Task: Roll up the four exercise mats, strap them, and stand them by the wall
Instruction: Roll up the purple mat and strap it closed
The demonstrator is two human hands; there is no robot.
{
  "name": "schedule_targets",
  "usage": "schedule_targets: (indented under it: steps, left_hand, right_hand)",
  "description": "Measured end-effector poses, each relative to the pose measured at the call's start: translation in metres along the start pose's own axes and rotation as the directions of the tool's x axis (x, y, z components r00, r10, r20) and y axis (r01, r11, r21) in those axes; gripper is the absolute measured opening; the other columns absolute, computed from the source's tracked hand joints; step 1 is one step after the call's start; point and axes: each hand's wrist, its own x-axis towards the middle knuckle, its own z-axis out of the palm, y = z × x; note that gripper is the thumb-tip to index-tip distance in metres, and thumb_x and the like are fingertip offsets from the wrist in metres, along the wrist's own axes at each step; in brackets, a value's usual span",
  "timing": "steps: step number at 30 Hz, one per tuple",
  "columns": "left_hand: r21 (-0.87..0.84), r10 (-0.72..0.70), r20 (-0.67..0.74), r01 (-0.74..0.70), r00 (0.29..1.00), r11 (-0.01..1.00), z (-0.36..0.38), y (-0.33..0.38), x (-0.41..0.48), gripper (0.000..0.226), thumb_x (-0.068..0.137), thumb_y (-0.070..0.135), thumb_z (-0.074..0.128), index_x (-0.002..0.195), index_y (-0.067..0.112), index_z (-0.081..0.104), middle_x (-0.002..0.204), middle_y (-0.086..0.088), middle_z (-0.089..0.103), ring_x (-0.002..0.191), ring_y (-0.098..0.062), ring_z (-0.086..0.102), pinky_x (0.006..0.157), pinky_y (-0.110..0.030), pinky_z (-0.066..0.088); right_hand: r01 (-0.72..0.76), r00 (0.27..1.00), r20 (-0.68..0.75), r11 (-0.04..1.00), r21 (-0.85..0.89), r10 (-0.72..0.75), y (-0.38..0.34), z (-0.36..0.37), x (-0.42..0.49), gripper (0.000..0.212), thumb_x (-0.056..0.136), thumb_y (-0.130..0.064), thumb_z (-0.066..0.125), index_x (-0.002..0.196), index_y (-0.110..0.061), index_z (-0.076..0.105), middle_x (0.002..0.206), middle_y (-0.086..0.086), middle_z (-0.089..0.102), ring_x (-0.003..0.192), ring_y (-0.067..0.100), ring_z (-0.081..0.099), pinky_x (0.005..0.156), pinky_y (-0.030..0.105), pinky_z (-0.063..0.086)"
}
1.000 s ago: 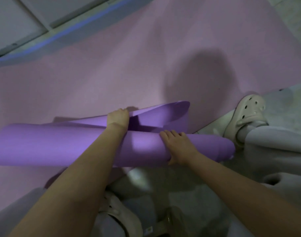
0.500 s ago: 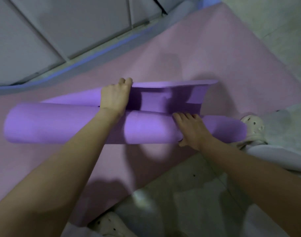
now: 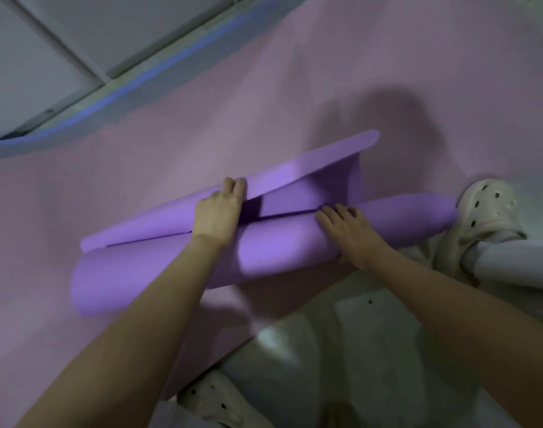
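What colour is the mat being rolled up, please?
Purple: the rolled mat shows clearly in the head view, lying on a paler pink mat.

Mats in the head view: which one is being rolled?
The purple mat, a roll under the left hand and right hand. The pink mat lies flat beneath it.

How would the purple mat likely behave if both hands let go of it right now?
The purple mat probably springs open: its loose flap arcs up stiffly where the left hand grips it. As a round tube lying on the pink mat, it may roll. The right hand pressing flat looks enough to pin it, suggesting light foam.
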Motion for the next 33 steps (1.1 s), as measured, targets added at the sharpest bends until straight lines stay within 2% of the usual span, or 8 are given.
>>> schedule_targets:
  steps: [3, 11, 15, 17, 20, 24, 29, 33]
  left_hand:
    - [-0.044, -0.125, 0.006, 0.125, 0.992, 0.991, 0.009, -0.011, 0.004, 0.04, 0.094, 0.003, 0.042, 0.133, 0.011, 0.039, 0.127, -0.014, 0.04, 0.101, -0.035, 0.056, 0.062, -0.039, 0.034]
    - [-0.072, -0.228, 0.004, 0.228, 0.974, 0.971, -0.006, -0.039, 0.016, 0.037, 0.092, -0.004, 0.042, 0.127, 0.005, 0.049, 0.127, -0.018, 0.049, 0.1, -0.042, 0.059, 0.081, -0.047, 0.045]
    - [-0.18, -0.229, -0.06, 0.215, 0.972, 0.96, -0.009, -0.048, 0.016, 0.056, 0.084, -0.013, 0.043, 0.138, 0.002, 0.038, 0.154, -0.021, 0.016, 0.115, -0.044, 0.049, 0.088, -0.051, 0.039]
    - [-0.157, -0.198, -0.032, 0.191, 0.98, 0.969, 0.004, -0.041, 0.006, 0.073, 0.084, -0.004, 0.05, 0.149, 0.004, 0.016, 0.157, -0.022, -0.004, 0.138, -0.036, 0.027, 0.11, -0.056, 0.019]
    - [-0.141, -0.171, 0.016, 0.172, 0.985, 0.975, 0.02, -0.048, -0.004, 0.086, 0.086, 0.008, 0.054, 0.152, 0.013, -0.002, 0.157, -0.019, -0.014, 0.147, -0.024, 0.002, 0.113, -0.057, -0.005]
    - [-0.152, -0.149, 0.004, 0.148, 0.989, 0.977, 0.008, -0.056, 0.004, 0.078, 0.082, -0.002, 0.052, 0.151, 0.008, 0.015, 0.156, -0.026, -0.001, 0.135, -0.04, 0.031, 0.113, -0.05, 0.016]
    - [-0.249, 0.105, -0.079, -0.121, 0.991, 0.961, 0.001, -0.006, -0.02, 0.048, 0.075, -0.005, 0.057, 0.123, -0.003, 0.053, 0.127, -0.03, 0.047, 0.079, -0.048, 0.059, 0.063, -0.047, 0.047]
    - [-0.406, 0.163, 0.15, -0.089, 0.975, 0.909, 0.033, 0.023, -0.039, 0.044, 0.098, 0.027, 0.045, 0.139, 0.012, 0.04, 0.141, -0.013, 0.042, 0.122, -0.032, 0.047, 0.101, -0.037, 0.031]
  right_hand:
    - [-0.005, 1.0, -0.003, 0.999, 0.032, 0.006, 0.001, 0.019, 0.002, 0.122, 0.007, -0.027, 0.089, 0.119, -0.005, 0.044, 0.112, 0.015, 0.06, 0.09, 0.034, 0.06, 0.072, 0.042, 0.05]
    - [-0.03, 1.0, 0.01, 0.999, 0.013, 0.029, -0.004, 0.031, 0.006, 0.121, 0.001, -0.017, 0.084, 0.115, 0.0, 0.046, 0.106, 0.019, 0.065, 0.087, 0.037, 0.064, 0.072, 0.045, 0.054]
    - [-0.023, 0.998, -0.061, 0.999, -0.032, 0.022, -0.008, 0.031, 0.003, 0.076, 0.04, -0.007, 0.063, 0.112, 0.001, 0.041, 0.101, 0.021, 0.066, 0.082, 0.036, 0.065, 0.07, 0.043, 0.055]
    - [-0.019, 0.996, -0.089, 1.0, -0.025, 0.016, -0.01, 0.03, 0.003, 0.055, 0.057, -0.007, 0.05, 0.111, 0.0, 0.041, 0.1, 0.02, 0.067, 0.08, 0.035, 0.064, 0.07, 0.041, 0.055]
    - [0.011, 0.996, -0.087, 0.999, -0.047, -0.015, -0.009, 0.033, 0.001, 0.047, 0.065, -0.012, 0.047, 0.11, 0.0, 0.041, 0.1, 0.019, 0.068, 0.081, 0.034, 0.065, 0.069, 0.04, 0.055]
    - [0.006, 1.0, 0.026, 0.997, -0.083, -0.004, -0.006, 0.021, -0.002, 0.101, 0.032, -0.021, 0.085, 0.119, 0.002, 0.038, 0.113, 0.021, 0.063, 0.094, 0.036, 0.063, 0.079, 0.043, 0.053]
    - [0.095, 0.986, 0.143, 0.994, -0.049, -0.087, 0.006, -0.001, 0.001, 0.099, 0.075, -0.034, 0.073, 0.146, -0.003, 0.012, 0.148, 0.012, 0.024, 0.13, 0.029, 0.032, 0.109, 0.038, 0.027]
    - [0.073, 0.985, 0.156, 0.997, -0.004, -0.071, 0.002, 0.0, -0.007, 0.091, 0.078, -0.033, 0.071, 0.145, -0.005, 0.016, 0.148, 0.011, 0.025, 0.131, 0.029, 0.032, 0.108, 0.037, 0.028]
